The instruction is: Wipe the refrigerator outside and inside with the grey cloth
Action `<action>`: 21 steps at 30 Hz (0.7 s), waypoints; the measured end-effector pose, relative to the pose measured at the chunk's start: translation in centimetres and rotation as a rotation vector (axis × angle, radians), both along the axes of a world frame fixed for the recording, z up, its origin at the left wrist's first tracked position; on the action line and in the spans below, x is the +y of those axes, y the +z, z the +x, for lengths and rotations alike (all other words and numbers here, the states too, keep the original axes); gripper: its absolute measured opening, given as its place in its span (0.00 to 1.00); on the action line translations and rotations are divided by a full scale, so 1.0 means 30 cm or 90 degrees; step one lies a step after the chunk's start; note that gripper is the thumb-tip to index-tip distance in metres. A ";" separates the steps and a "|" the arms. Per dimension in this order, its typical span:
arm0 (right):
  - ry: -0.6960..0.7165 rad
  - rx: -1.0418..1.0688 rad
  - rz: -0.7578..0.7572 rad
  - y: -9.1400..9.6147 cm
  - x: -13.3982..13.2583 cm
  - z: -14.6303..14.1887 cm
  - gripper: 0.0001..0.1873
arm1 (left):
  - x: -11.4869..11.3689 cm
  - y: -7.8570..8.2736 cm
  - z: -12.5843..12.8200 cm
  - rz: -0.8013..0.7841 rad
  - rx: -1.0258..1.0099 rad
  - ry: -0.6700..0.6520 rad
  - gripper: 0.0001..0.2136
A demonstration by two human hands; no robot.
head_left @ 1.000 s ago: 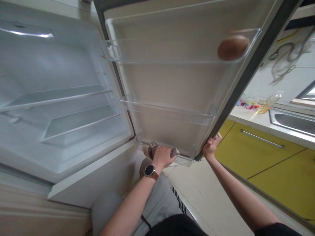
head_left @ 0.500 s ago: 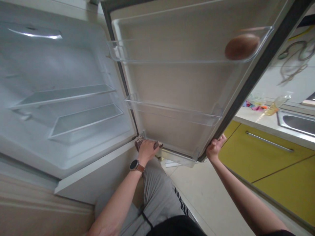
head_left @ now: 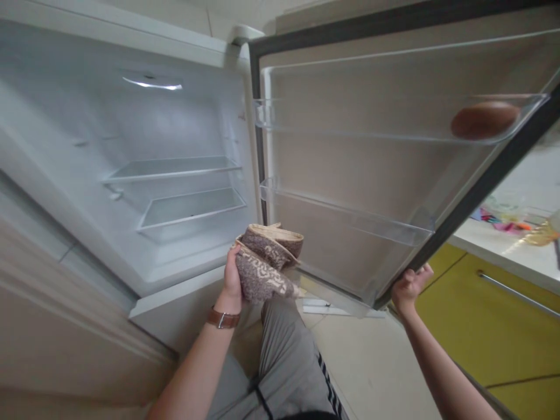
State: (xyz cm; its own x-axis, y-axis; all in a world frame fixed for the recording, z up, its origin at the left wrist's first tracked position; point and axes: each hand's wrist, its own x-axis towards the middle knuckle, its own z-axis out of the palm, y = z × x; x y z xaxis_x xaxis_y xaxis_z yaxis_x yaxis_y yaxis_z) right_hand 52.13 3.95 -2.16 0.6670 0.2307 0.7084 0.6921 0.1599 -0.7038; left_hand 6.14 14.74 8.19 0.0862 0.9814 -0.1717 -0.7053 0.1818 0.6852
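My left hand (head_left: 231, 279) grips a folded brown patterned cloth (head_left: 266, 262), held up in front of the lower corner of the open fridge door (head_left: 350, 192). A watch with a brown strap sits on that wrist. My right hand (head_left: 409, 287) clasps the door's lower outer edge, fingers curled round it. The fridge interior (head_left: 153, 146) has two glass shelves (head_left: 175, 169) with nothing on them. A brown rounded object (head_left: 483, 119) lies in the door's top clear bin.
Yellow cabinets (head_left: 481, 326) with a metal handle stand to the right under a white counter (head_left: 503, 239) with small colourful items. My knee in grey trousers (head_left: 289, 350) is below the cloth. Pale floor tiles show beneath the door.
My left hand has lifted the cloth off the door's bottom edge and turned it upward. The view has swung left and up. My right hand stays on the door edge.
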 end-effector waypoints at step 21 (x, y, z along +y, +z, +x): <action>0.667 -0.072 -0.396 0.306 -0.274 -0.787 0.13 | -0.403 -0.064 -0.059 0.019 -0.201 -0.327 0.27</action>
State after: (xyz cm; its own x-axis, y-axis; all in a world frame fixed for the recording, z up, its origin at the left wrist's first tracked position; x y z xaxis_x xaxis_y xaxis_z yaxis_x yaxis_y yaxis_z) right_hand 28.53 -4.29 7.01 -0.1029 0.9389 0.3284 0.4930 0.3349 -0.8030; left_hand 4.36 2.63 6.28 0.5927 0.8048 -0.0328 -0.7030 0.5367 0.4666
